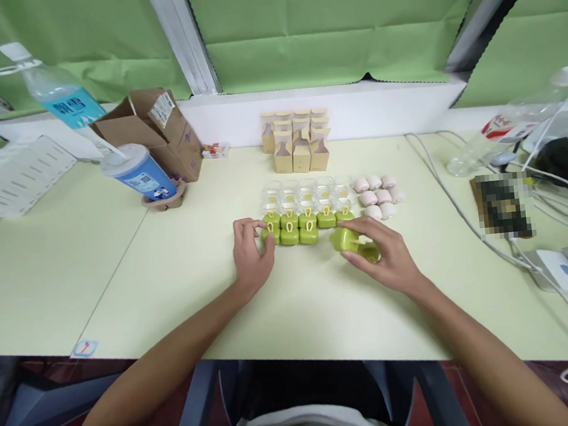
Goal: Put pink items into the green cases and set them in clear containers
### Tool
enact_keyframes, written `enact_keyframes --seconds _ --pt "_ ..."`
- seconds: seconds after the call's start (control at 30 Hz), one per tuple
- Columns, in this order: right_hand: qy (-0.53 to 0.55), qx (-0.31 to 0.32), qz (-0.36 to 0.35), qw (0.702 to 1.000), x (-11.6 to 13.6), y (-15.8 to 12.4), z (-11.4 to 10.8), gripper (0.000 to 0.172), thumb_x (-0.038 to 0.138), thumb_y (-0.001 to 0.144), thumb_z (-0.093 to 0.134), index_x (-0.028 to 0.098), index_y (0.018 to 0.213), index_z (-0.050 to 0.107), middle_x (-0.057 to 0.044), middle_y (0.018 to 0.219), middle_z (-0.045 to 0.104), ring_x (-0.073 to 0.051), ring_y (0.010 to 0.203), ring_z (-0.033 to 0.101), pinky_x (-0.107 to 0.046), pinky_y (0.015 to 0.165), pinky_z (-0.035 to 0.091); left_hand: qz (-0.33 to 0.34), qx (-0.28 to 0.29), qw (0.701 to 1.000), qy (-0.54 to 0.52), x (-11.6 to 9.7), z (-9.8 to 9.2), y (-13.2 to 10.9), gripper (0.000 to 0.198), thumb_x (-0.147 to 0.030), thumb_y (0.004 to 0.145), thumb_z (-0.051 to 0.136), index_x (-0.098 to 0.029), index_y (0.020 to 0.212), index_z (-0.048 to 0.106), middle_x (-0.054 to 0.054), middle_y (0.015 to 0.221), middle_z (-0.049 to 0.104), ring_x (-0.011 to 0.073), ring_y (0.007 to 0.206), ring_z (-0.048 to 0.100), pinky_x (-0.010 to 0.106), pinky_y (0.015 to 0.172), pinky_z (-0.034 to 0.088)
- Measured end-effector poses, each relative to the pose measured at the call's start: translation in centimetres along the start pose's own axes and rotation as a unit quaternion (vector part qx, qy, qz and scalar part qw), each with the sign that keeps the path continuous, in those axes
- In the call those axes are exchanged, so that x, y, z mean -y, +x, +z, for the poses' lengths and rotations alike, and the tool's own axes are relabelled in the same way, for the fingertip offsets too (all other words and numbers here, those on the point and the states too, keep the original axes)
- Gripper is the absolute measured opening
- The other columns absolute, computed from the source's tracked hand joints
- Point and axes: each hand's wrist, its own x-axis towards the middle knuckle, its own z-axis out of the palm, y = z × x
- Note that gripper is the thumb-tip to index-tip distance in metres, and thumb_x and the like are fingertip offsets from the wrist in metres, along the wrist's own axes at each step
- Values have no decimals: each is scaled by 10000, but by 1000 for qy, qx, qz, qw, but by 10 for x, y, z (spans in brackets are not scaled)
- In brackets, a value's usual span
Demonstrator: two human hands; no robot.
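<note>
Small rounded green cases (309, 233) with yellow loops on top stand in two close rows on the table. My left hand (254, 256) curls at the left end of the rows, its thumb and forefinger closed around the end green case (272, 235). Just right of the front row, my right hand (386, 257) grips a tilted green case (347, 239) between thumb and fingers. Another green part shows under that palm; whether it joins the held case I cannot tell. Behind the rows stand clear plastic cups (306, 191). Pale pink and white rounded pieces (375, 197) sit to their right.
Small open cardboard boxes (301, 151) stand by the wall. To the left are a brown carton (168, 134), a blue cup (139, 173) and a large bottle (62, 100). White cables (442, 184), a clear bottle (501, 128) and a white device (566, 273) occupy the right side.
</note>
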Motion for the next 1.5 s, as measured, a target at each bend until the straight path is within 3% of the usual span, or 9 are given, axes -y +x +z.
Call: enact_keyframes --seconds 0.13,0.23,0.47,0.57,0.73,0.97,1.13,1.33,1.5 --pt "222 5 99 970 22 -4 26 435 433 1145 489 337 1567 535 -116 1395 694 -240 957 785 -389 735 664 232 11 972 -43 -22 -4 -12 351 -362 1002 716 -261 1311 586 104 1169 622 260 1090 657 433 893 594" --pt "259 41 138 955 33 -9 44 397 465 1144 499 317 1509 547 -108 1328 713 -209 848 783 -379 731 676 326 37 942 -69 -34 -3 -20 502 -548 997 738 -284 1395 581 100 1171 656 233 1012 697 398 834 636" --pt "291 3 149 945 30 -13 53 616 534 919 861 286 1379 536 -86 1215 702 -205 923 745 -333 754 646 213 105 954 -182 -26 5 -21 532 -524 985 756 -261 1414 582 83 1153 721 185 948 756 309 768 674" --pt "236 -37 155 959 26 -12 48 528 536 1000 764 280 1420 573 -78 1168 701 -208 957 727 -347 797 644 220 120 952 -175 -25 6 -22 555 -526 1008 723 -273 1473 556 52 1088 700 139 801 723 312 765 676" --pt "217 14 165 962 26 -13 49 454 525 1090 615 282 1474 609 -93 1219 657 -171 821 709 -341 709 661 272 111 950 -104 -27 6 -22 562 -413 1049 701 -317 1567 507 140 1364 652 212 1073 748 351 830 694" --pt "-17 -25 14 999 25 -19 53 574 445 1006 773 296 1523 572 -135 1292 664 -271 1054 725 -394 810 658 239 140 953 -124 -31 6 -23 383 -305 1107 594 -263 1487 576 91 1164 733 193 1002 759 340 864 682" --pt "-98 -23 -62 993 26 -21 55 637 370 1051 717 276 1615 436 -135 1238 725 -257 983 750 -352 723 654 227 114 952 -170 -32 6 -26 553 -459 1052 685 -250 1542 536 142 1286 707 213 1028 762 358 830 699" --pt "-190 -10 -110 976 24 -24 53 588 293 1072 680 271 1631 500 -177 1356 707 -199 806 737 -346 727 665 185 162 952 -183 -31 6 -26 589 -457 980 793 -262 1497 590 85 1171 801 187 916 780 329 834 685" --pt "-171 5 -99 980 21 -27 50 608 298 1053 713 366 1631 534 -136 1419 715 -201 835 759 -361 832 682 167 172 957 -165 -31 6 -28 451 -405 1074 658 -266 1499 599 67 1121 806 178 887 768 330 836 650"
